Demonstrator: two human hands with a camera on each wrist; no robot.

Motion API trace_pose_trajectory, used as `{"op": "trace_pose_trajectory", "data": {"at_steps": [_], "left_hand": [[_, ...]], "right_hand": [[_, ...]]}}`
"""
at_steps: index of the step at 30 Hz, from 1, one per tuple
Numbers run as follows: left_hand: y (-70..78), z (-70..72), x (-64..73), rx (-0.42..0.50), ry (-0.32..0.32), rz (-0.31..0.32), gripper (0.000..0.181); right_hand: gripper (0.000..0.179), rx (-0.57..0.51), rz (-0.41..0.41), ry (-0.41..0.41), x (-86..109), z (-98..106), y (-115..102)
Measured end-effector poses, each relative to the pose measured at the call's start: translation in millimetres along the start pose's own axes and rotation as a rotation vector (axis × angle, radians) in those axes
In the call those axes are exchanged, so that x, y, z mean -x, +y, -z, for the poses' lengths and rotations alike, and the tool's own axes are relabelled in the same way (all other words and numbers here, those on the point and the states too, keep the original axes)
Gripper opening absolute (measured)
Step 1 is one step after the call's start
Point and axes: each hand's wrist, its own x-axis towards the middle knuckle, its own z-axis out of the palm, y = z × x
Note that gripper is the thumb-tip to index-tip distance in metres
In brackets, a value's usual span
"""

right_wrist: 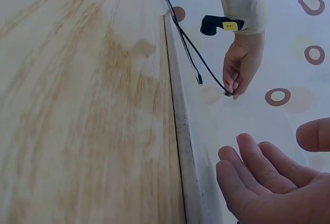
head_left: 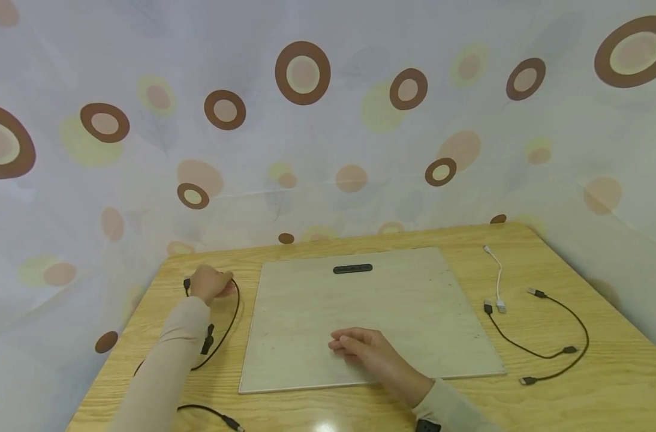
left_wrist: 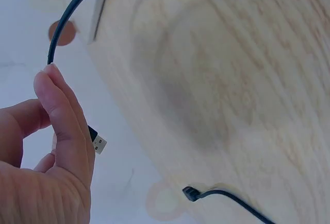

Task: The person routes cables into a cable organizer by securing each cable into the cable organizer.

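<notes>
At the left of the table my left hand point(head_left: 213, 283) pinches a black USB cable point(head_left: 237, 306) between thumb and fingers. The cable curves down beside the sleeve, and part of it is hidden by the forearm. In the left wrist view a metal USB plug point(left_wrist: 99, 141) pokes out behind the fingers, and another black cable end point(left_wrist: 191, 193) lies on the wood. Over the lower middle of the pale board point(head_left: 306, 312) is my right hand point(head_left: 373, 354), palm turned inward, fingers loosely extended and nothing held.
A dark slotted bar point(head_left: 352, 268) sits along the board's far edge. To the right lie a white cable point(head_left: 499, 279), a short black cable point(head_left: 514, 344) and a longer black cable point(head_left: 586, 336). Another black plug point(head_left: 232, 423) lies at the front left. A patterned curtain point(head_left: 328, 138) stands behind the table.
</notes>
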Motion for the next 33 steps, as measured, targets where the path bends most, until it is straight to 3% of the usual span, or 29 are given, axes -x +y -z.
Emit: {"op": "trace_pose_trajectory", "data": {"at_steps": [4, 9, 19, 26, 33], "left_hand": [[6.7, 8.1, 7.0, 0.130, -0.030, 0.022, 0.028], [15.2, 15.2, 14.1, 0.173, -0.029, 0.005, 0.030], [26.4, 25.9, 31.3, 0.146, -0.027, -0.068, 0.033], [38.3, 34.1, 43.3, 0.184, -0.047, -0.111, 0.034], [48.0, 44.4, 52.2, 0.173, -0.019, -0.167, 0.040]], "right_hand": [[0.039, -0.001, 0.011, -0.018, 0.7, -0.2, 0.1], [0.040, -0.010, 0.008, -0.025, -0.4, -1.0, -1.3], [0.038, -0.016, 0.004, -0.027, 2.4, -3.5, -1.1], [0.039, -0.016, 0.000, -0.040, 2.8, -4.2, 0.1], [0.039, -0.014, -0.013, -0.042, 1.5, -5.0, 1.8]]}}
